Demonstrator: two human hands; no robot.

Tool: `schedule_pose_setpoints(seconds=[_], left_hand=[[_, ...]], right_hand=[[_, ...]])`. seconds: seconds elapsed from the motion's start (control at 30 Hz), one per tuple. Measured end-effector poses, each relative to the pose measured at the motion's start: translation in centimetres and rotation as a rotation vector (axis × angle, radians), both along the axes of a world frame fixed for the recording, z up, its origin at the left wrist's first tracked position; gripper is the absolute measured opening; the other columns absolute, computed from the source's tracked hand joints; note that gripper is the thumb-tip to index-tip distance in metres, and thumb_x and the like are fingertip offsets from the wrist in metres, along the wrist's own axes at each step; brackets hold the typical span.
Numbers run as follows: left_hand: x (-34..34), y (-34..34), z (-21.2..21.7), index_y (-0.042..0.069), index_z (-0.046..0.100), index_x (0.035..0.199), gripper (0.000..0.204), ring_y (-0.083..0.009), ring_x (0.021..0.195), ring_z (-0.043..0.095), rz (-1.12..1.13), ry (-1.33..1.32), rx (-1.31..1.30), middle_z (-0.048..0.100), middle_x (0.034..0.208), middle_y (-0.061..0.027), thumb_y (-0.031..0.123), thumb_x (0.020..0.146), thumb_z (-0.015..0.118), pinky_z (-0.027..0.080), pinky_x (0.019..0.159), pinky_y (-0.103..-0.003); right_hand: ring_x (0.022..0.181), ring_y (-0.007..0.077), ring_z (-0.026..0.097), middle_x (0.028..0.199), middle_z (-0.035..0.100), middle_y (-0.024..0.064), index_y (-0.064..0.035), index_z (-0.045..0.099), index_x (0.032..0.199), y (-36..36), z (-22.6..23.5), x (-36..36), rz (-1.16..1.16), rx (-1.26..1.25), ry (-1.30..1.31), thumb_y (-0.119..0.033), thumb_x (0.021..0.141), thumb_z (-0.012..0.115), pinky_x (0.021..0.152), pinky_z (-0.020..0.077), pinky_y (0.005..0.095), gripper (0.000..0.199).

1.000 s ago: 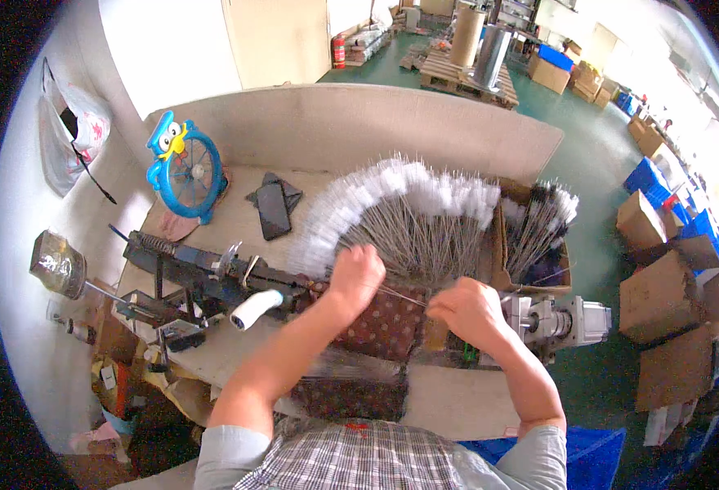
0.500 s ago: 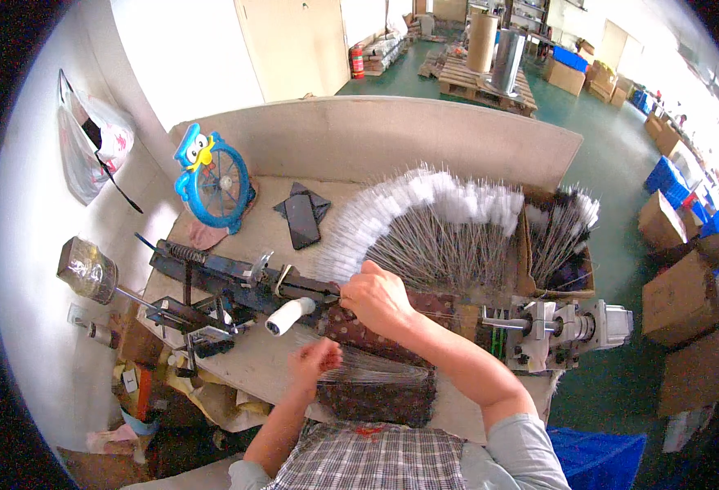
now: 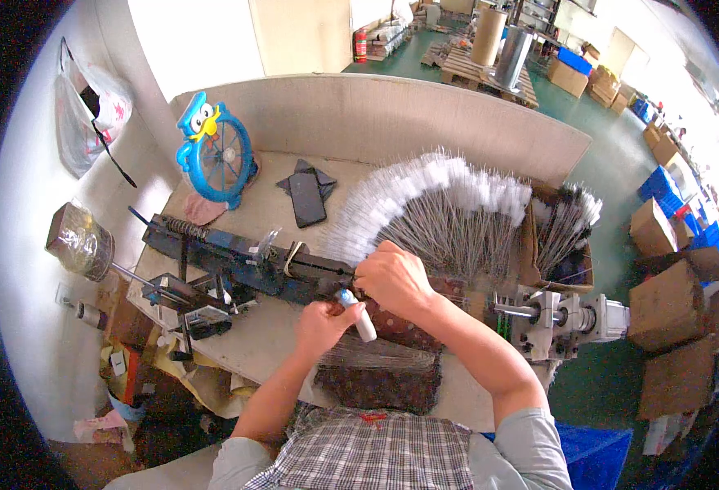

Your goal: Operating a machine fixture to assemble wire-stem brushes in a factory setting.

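Note:
My left hand (image 3: 320,328) is closed on a white handle (image 3: 365,327) at the near end of a dark metal bench device (image 3: 245,257), thumb and fingers around its upper part. My right hand (image 3: 394,279) is pinched at the tip of that device, just above the handle; whatever its fingers hold is hidden. Behind it, a wide fan of wire brushes (image 3: 449,184) with white bristle heads lies on the table. Below both hands, a bundle of thin bare wires (image 3: 380,358) rests on a brown patterned cloth (image 3: 376,388).
A carton (image 3: 531,245) of more brushes, some dark, stands right of the fan. A motor with a shaft (image 3: 568,317) sits at the table's right end. Farther back are a phone (image 3: 306,200) and a blue duck-shaped fan (image 3: 216,159). A low board (image 3: 359,114) edges the table's back.
The white handle has swung from the left of the device's tip to below it. My left hand has risen from over the wires onto the handle. My right hand stays at the tip.

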State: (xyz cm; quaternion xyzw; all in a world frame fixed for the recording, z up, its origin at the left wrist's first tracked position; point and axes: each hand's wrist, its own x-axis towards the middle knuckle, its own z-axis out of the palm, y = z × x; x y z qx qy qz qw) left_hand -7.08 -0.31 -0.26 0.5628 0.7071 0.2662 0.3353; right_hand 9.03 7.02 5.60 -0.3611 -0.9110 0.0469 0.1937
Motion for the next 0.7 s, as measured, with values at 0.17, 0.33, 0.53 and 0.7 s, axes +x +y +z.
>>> schedule_pose_setpoints(seconds=[0.17,0.33,0.53,0.7], left_hand=[[1.9,-0.5,-2.0,0.004,0.055,0.092,0.028,-0.0157,0.067,0.058,0.134,-0.904,-0.007,0.061,0.081,-0.0063,0.028,0.081,0.062,0.047,0.060,-0.032],[3.4,-0.5,-3.9,0.005,0.045,0.083,0.020,-0.0133,0.060,0.056,0.138,-0.971,0.066,0.057,0.076,-0.0068,0.011,0.075,0.063,0.047,0.054,-0.031],[1.2,-0.8,-2.3,0.004,0.057,0.089,0.034,-0.0150,0.072,0.061,-0.026,0.005,0.091,0.063,0.082,-0.0097,0.026,0.069,0.073,0.048,0.061,-0.027],[-4.9,-2.2,-4.2,0.010,0.053,0.095,0.029,-0.0133,0.073,0.060,0.372,-0.835,0.062,0.060,0.080,-0.0064,0.034,0.083,0.063,0.049,0.064,-0.030]], right_hand=[[0.076,0.0242,0.058,0.075,0.061,0.0044,-0.0091,0.064,0.080,-3.3,1.4,3.7,-0.055,0.028,0.347,-0.011,0.073,0.061,0.066,0.0478,0.0357,0.008],[0.068,0.0286,0.059,0.071,0.057,0.0095,-0.0063,0.057,0.082,-5.5,-3.6,4.8,0.048,-0.152,0.397,-0.007,0.073,0.058,0.058,0.0481,0.0387,0.009],[0.075,0.0326,0.058,0.079,0.051,0.0128,-0.0058,0.050,0.084,-3.4,-8.6,1.5,-0.068,-0.203,0.219,-0.007,0.075,0.053,0.061,0.0496,0.0417,0.009],[0.075,0.0266,0.058,0.081,0.054,0.0080,-0.0072,0.058,0.085,-4.0,-6.9,3.7,0.082,-0.114,0.145,-0.008,0.075,0.057,0.065,0.0505,0.0370,0.010]])
